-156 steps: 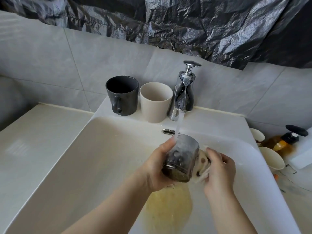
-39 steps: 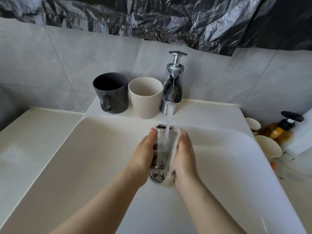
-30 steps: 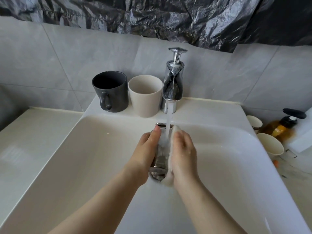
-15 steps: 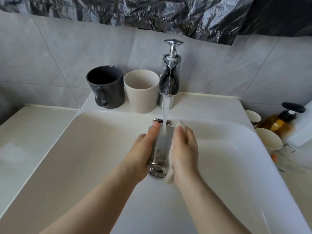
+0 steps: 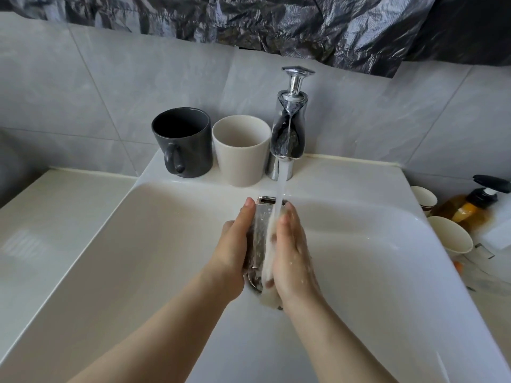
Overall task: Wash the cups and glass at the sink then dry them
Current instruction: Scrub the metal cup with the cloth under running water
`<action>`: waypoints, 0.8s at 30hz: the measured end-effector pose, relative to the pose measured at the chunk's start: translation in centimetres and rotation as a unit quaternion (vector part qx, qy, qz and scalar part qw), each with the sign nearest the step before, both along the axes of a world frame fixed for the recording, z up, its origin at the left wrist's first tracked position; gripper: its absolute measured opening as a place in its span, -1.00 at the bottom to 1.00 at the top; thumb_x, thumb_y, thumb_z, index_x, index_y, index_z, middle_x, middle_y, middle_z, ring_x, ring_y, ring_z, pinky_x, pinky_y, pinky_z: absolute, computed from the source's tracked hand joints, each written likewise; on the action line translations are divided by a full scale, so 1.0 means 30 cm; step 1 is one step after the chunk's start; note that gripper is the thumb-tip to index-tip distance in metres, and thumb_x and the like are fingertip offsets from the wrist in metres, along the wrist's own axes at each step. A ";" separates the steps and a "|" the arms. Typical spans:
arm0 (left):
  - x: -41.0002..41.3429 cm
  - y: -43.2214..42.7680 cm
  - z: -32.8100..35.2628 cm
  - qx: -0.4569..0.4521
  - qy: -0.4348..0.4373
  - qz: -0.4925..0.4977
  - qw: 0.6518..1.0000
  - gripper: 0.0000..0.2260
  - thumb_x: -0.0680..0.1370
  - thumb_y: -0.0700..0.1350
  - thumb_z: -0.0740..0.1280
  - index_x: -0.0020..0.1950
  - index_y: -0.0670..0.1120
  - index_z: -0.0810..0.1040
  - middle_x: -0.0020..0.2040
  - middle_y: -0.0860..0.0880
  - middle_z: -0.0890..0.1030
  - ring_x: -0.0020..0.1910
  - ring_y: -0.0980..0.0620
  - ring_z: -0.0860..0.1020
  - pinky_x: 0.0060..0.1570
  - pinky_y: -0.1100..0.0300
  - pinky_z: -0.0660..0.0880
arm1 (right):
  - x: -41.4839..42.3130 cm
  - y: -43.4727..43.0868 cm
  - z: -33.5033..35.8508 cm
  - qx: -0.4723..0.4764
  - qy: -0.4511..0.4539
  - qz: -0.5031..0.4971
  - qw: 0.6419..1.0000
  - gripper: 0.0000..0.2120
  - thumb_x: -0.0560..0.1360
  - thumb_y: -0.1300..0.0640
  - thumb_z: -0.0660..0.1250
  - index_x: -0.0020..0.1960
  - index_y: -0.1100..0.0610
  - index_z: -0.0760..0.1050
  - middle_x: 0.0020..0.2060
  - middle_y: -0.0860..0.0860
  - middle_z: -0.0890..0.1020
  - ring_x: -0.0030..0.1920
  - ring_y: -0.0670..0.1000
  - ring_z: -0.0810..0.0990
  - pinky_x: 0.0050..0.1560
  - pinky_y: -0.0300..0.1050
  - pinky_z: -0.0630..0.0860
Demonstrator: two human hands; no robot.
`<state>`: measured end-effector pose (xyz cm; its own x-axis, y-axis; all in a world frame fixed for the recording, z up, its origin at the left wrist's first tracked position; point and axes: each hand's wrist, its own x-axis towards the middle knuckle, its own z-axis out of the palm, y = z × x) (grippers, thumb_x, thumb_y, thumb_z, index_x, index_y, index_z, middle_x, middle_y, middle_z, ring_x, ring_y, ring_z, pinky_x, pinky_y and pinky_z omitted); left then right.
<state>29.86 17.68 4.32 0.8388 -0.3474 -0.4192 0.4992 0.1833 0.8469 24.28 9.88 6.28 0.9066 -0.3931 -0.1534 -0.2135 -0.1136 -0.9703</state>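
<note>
**Fingers clamp a wet glass under the running tap**

Fingers of the left hand point(image 5: 235, 252) wrap the side of the glass point(image 5: 258, 236) and grip it, one fingertip reaching up along its far end. The fingers of the right hand point(image 5: 293, 252) lie straight and close together, pressing a pale cloth point(image 5: 272, 298) flat against the other side; the thumb is hidden behind cloth and water.

The glass is clear, beaded with drops, and lies tilted with its round base toward the camera. It sits low inside the sink point(image 5: 138, 244), between the two palms, just in front of the overflow slot point(image 5: 266, 199). A stream of water point(image 5: 281, 189) falls from the chrome tap point(image 5: 289, 134) onto the glass and cloth, blurring both. The hands cover most of the glass, so its mouth cannot be seen.

On the back ledge, left of the tap, a dark mug point(image 5: 184, 142) stands upright with its handle forward, just beside a beige cup point(image 5: 240, 150); what they hold, if anything, cannot be made out. To the right of the sink stand two paper cups point(image 5: 449, 236), their insides pale, near an amber bottle point(image 5: 470, 208) with a black pump. A pale table point(image 5: 41, 217) adjoins the sink on the left. Grey tiles point(image 5: 83, 92) back it all, with a crumpled black plastic sheet point(image 5: 276, 23) above.
</note>
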 end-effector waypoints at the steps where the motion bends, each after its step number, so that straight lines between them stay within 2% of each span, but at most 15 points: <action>1: -0.001 0.000 0.002 0.013 0.001 0.008 1.000 -0.20 0.22 0.46 0.35 0.27 -0.05 0.51 0.13 -0.09 0.66 0.04 -0.05 0.66 -0.06 0.09 0.54 | 0.003 0.001 -0.006 0.005 -0.006 0.001 1.000 -0.56 0.63 -0.09 0.00 0.50 -0.18 0.08 0.50 -0.22 0.17 0.49 -0.20 0.13 0.51 -0.09 0.08; 2: 0.001 0.001 0.000 0.018 0.000 0.008 1.000 -0.17 0.18 0.46 0.36 0.28 -0.04 0.50 0.13 -0.08 0.66 0.03 -0.05 0.67 -0.10 0.10 0.54 | 0.006 0.000 -0.003 0.010 -0.010 -0.007 1.000 -0.57 0.63 -0.07 0.04 0.49 -0.21 0.12 0.48 -0.23 0.21 0.47 -0.21 0.17 0.50 -0.10 0.12; 4: 0.001 0.000 0.009 0.006 -0.012 -0.012 1.000 -0.22 0.26 0.40 0.41 0.28 -0.09 0.50 0.12 -0.12 0.66 0.05 -0.07 0.66 -0.08 0.10 0.55 | 0.010 -0.006 0.002 0.023 -0.015 -0.040 0.999 -0.59 0.60 -0.09 0.11 0.43 -0.27 0.20 0.41 -0.27 0.30 0.41 -0.21 0.28 0.44 -0.07 0.24; 6: -0.008 -0.002 0.030 -0.008 -0.024 -0.034 0.999 -0.41 0.42 0.30 0.30 0.21 -0.14 0.57 0.06 -0.13 0.69 0.02 -0.07 0.67 -0.11 0.17 0.59 | 0.020 -0.004 0.001 0.068 -0.012 -0.080 0.994 -0.64 0.55 -0.22 0.11 0.34 -0.31 0.31 0.28 -0.31 0.40 0.30 -0.19 0.39 0.39 -0.02 0.33; 7: -0.010 -0.004 0.032 -0.008 -0.024 -0.040 0.999 -0.48 0.49 0.26 0.23 0.17 -0.14 0.60 0.01 -0.13 0.70 -0.01 -0.07 0.68 -0.16 0.20 0.60 | 0.027 -0.005 -0.003 0.095 -0.001 -0.104 0.990 -0.64 0.49 -0.32 0.09 0.23 -0.28 0.41 0.23 -0.29 0.47 0.26 -0.15 0.46 0.36 0.00 0.37; 9: -0.006 -0.004 0.011 -0.010 -0.020 -0.041 0.999 -0.48 0.57 0.26 0.13 0.15 -0.13 0.62 -0.02 -0.12 0.71 -0.05 -0.06 0.69 -0.16 0.22 0.61 | 0.030 -0.009 -0.018 0.097 0.022 -0.124 0.987 -0.43 0.34 -0.46 0.04 0.18 -0.20 0.47 0.16 -0.19 0.59 0.18 -0.07 0.56 0.30 0.04 0.44; 11: -0.004 -0.005 0.010 -0.001 -0.016 -0.029 0.999 -0.38 0.47 0.38 0.18 0.23 -0.10 0.56 0.05 -0.11 0.69 -0.01 -0.06 0.68 -0.01 0.12 0.59 | 0.017 0.002 -0.016 0.060 0.000 -0.074 0.995 -0.48 0.36 -0.42 0.04 0.25 -0.28 0.38 0.25 -0.19 0.53 0.25 -0.07 0.52 0.31 0.07 0.43; 13: 0.005 -0.002 -0.005 0.021 -0.014 -0.014 1.000 -0.25 0.32 0.46 0.26 0.26 -0.07 0.52 0.09 -0.11 0.67 0.03 -0.07 0.66 0.05 0.03 0.55 | 0.007 0.009 -0.002 0.011 -0.013 -0.023 1.000 -0.54 0.51 -0.24 0.12 0.40 -0.31 0.21 0.37 -0.24 0.36 0.39 -0.10 0.36 0.38 0.05 0.35; 14: 0.007 0.000 -0.007 0.029 -0.018 -0.009 0.999 -0.26 0.33 0.45 0.26 0.26 -0.08 0.52 0.09 -0.11 0.67 0.04 -0.08 0.66 0.04 0.02 0.54 | 0.013 0.006 -0.003 -0.001 -0.021 -0.024 0.999 -0.61 0.56 -0.13 0.14 0.38 -0.31 0.24 0.31 -0.29 0.36 0.39 -0.09 0.34 0.38 0.03 0.34; 16: 0.003 0.001 0.001 0.027 -0.020 -0.014 0.999 -0.36 0.45 0.39 0.20 0.23 -0.11 0.55 0.06 -0.13 0.68 0.04 -0.10 0.66 0.09 0.00 0.53 | 0.030 0.000 0.008 -0.002 -0.031 -0.060 0.998 -0.80 0.59 -0.05 0.11 0.05 -0.35 0.42 0.02 -0.39 0.44 0.30 -0.02 0.40 0.32 0.02 0.39; 18: -0.004 -0.009 0.001 0.019 -0.012 -0.022 0.999 -0.44 0.53 0.31 0.12 0.21 -0.10 0.58 0.04 -0.12 0.69 0.03 -0.10 0.67 0.10 0.03 0.53 | 0.042 -0.018 0.006 0.007 -0.054 -0.112 0.992 -0.77 0.56 -0.12 0.09 -0.13 -0.42 0.43 -0.06 -0.37 0.50 0.27 0.00 0.43 0.31 0.03 0.39; 20: -0.010 -0.018 -0.007 0.019 0.000 -0.038 0.999 -0.45 0.58 0.29 0.05 0.16 -0.08 0.60 -0.01 -0.09 0.71 -0.05 -0.05 0.68 -0.06 0.12 0.54 | 0.035 -0.023 0.000 0.011 -0.063 -0.091 0.994 -0.73 0.58 -0.09 0.10 -0.06 -0.50 0.40 -0.01 -0.46 0.43 0.34 -0.09 0.34 0.36 -0.10 0.28; 21: -0.013 -0.017 -0.010 0.018 0.002 -0.040 0.999 -0.43 0.56 0.34 0.04 0.16 -0.06 0.60 -0.01 -0.08 0.71 -0.06 -0.02 0.68 -0.10 0.13 0.52 | 0.024 -0.024 -0.009 -0.009 -0.056 -0.050 0.997 -0.73 0.60 -0.05 0.11 0.09 -0.47 0.36 0.08 -0.47 0.36 0.38 -0.14 0.25 0.37 -0.17 0.20; 23: -0.011 -0.010 -0.015 0.038 -0.006 -0.034 0.999 -0.37 0.47 0.43 0.10 0.22 -0.02 0.55 0.05 -0.07 0.69 -0.01 0.00 0.67 -0.09 0.12 0.51 | 0.005 -0.022 -0.019 -0.066 -0.038 0.029 0.997 -0.56 0.59 -0.02 0.14 0.40 -0.34 0.15 0.37 -0.32 0.19 0.44 -0.17 0.09 0.40 -0.23 0.10; 24: -0.004 -0.006 -0.020 0.051 -0.016 -0.026 0.998 -0.36 0.47 0.43 0.12 0.25 -0.03 0.54 0.06 -0.07 0.69 0.00 0.00 0.67 -0.09 0.13 0.51 | 0.002 -0.018 -0.022 -0.088 -0.033 0.053 0.994 -0.51 0.59 -0.04 0.13 0.46 -0.31 0.07 0.44 -0.29 0.08 0.45 -0.18 0.04 0.38 -0.25 0.08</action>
<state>29.75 17.48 3.71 0.8347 -0.3477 -0.4271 0.4773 0.0698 0.8759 24.34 9.33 5.61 0.9499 -0.3112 -0.0294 -0.1279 -0.3010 -0.9450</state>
